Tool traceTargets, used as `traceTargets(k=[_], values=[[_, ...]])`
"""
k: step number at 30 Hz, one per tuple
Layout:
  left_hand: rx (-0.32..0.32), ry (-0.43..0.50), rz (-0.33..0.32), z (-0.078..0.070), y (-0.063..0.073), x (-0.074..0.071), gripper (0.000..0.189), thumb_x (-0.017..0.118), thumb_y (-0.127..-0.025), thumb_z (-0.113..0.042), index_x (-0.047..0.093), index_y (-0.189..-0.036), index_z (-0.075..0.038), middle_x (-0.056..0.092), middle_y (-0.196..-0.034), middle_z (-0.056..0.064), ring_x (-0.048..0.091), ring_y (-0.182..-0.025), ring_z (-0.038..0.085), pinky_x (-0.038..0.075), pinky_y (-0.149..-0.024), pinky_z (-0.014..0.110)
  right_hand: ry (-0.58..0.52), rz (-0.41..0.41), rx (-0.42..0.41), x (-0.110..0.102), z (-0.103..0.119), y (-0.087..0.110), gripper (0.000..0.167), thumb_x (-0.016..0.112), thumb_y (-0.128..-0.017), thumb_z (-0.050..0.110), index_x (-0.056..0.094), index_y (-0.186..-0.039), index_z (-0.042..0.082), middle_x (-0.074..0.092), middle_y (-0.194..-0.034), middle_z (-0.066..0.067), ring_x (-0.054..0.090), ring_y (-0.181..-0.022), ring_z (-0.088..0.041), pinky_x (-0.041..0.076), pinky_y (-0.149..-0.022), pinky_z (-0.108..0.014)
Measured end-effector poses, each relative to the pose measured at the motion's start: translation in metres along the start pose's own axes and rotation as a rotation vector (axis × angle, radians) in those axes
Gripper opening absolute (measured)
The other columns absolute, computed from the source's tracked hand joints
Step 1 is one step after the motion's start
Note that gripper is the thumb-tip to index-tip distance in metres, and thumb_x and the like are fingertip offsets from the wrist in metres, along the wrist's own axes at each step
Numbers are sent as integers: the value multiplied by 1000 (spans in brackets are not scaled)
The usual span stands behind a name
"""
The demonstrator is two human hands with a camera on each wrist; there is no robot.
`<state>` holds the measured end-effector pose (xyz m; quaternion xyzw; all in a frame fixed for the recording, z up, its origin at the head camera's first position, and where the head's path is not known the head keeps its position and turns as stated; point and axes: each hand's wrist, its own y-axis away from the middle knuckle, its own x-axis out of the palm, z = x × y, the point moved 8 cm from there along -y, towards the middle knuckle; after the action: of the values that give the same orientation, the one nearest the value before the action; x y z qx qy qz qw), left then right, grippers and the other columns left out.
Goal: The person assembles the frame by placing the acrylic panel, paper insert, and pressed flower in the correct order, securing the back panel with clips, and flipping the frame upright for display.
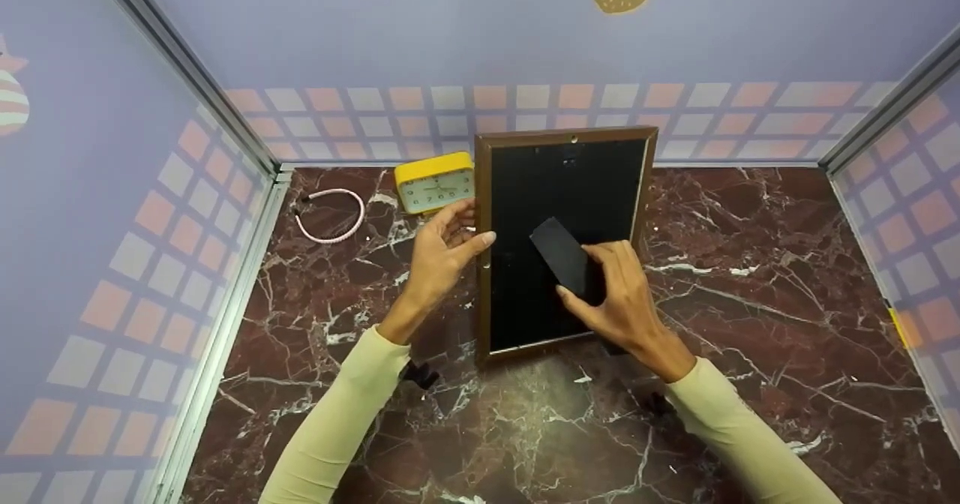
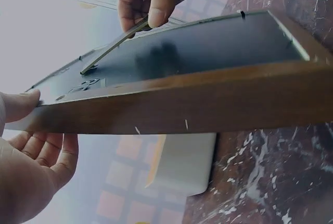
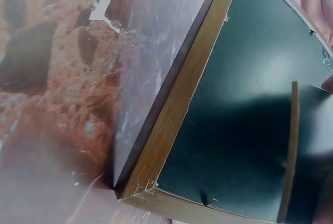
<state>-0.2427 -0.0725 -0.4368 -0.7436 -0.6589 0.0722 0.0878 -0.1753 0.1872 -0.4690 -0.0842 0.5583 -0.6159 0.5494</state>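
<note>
A brown picture frame point(image 1: 484, 301) stands upright on the tabletop, its black backing point(image 1: 525, 189) toward me. My left hand point(image 1: 439, 256) holds the frame's left side, thumb on the back edge and the other fingers behind. With thumb and fingers, my right hand point(image 1: 626, 294) pinches the black stand leg point(image 1: 559, 253) by its long edges. In the left wrist view the stand leg point(image 2: 112, 47) angles out from the backing, its far end close to the surface. The right wrist view shows the frame's wooden corner point(image 3: 151, 182) low over the table.
A yellow alarm clock point(image 1: 433, 166) stands just left of the frame, close to my left fingers. Farther left lies a pink headband point(image 1: 363, 208). The marble-patterned tabletop point(image 1: 750, 324) is bounded by a back wall point(image 1: 750, 39) and side walls.
</note>
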Motion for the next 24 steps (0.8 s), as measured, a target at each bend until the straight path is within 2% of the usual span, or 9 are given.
traceTargets(k=[9, 14, 17, 21, 24], values=[[96, -21, 19, -24, 12, -10, 54, 85, -89, 8, 63, -138, 14, 71, -126, 20, 71, -110, 22, 60, -103, 33, -56, -21, -37, 7, 7, -8, 58, 90, -87, 23, 64, -125, -12, 65, -115, -26, 61, -103, -42, 51, -91, -46], [172, -69, 38, -35, 21, -11, 48, 87, -87, 10, 65, -130, 13, 73, -120, 17, 70, -102, 19, 61, -93, 29, -75, -21, -34, 12, 7, -8, 57, 90, -88, 20, 63, -126, -12, 63, -116, -27, 59, -104, -42, 51, -92, -46], [219, -88, 84, -41, 26, -7, 45, 88, -86, 10, 66, -125, 13, 73, -118, 15, 71, -100, 21, 62, -92, 31, -81, -20, -25, 14, 6, -8, 54, 89, -87, 18, 62, -123, -12, 63, -113, -27, 59, -103, -41, 51, -90, -46], [281, -69, 164, -45, 30, 1, 42, 89, -83, 11, 66, -118, 12, 72, -118, 17, 73, -104, 25, 63, -98, 43, -87, -10, -3, 17, 3, -6, 53, 89, -86, 18, 62, -121, -11, 62, -110, -25, 58, -102, -41, 52, -89, -47], [318, -59, 202, -45, 35, 9, 41, 88, -81, 13, 67, -115, 9, 72, -117, 18, 72, -107, 27, 63, -100, 48, -90, 6, 20, 17, 0, -3, 55, 92, -84, 18, 62, -121, -11, 62, -111, -24, 58, -104, -39, 52, -91, -47]])
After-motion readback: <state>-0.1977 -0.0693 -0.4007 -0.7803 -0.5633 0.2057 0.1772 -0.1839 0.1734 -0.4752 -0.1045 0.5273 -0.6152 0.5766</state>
